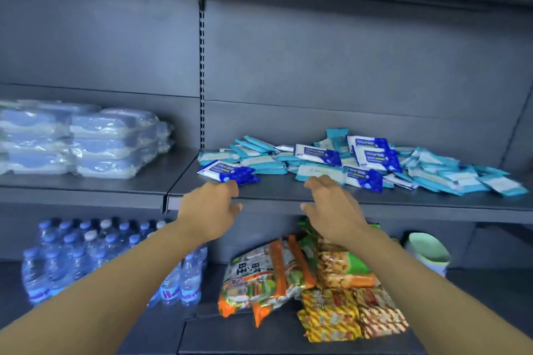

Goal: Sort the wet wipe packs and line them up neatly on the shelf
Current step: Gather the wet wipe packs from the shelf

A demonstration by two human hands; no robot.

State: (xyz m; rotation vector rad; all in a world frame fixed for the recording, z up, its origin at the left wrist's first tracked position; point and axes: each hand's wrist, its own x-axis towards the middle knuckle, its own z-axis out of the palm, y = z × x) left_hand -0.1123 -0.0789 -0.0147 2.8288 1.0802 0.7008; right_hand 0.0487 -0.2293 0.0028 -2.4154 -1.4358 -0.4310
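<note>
**Both hands at the front edge of the wipe shelf**

Your left hand [212, 206] reaches the near edge of the shelf [375, 202], its fingers [230, 189] lightly curled and touching the near edge of a dark blue wipe pack [227, 172]. Whether they actually grip it you cannot tell, since the hand covers the contact. That pack lies flat, its long axis running left to right, slightly tilted with the left end farther back.

Your right hand [331, 204] hovers with fingers spread and relaxed, holding nothing, just near of the jumbled pile of teal wipe packs [438, 176]. The pile spreads along the right half of the shelf, packs pointing every which way, a few more dark blue ones lying on top. Print on the packs is too blurred to read.

Left of the upright, wrapped pale blue bundles [86, 141] sit stacked, cut off at the left edge. On the shelf below stand water bottles [72, 253] and snack bags [302, 277], partly hidden behind your forearms.
</note>
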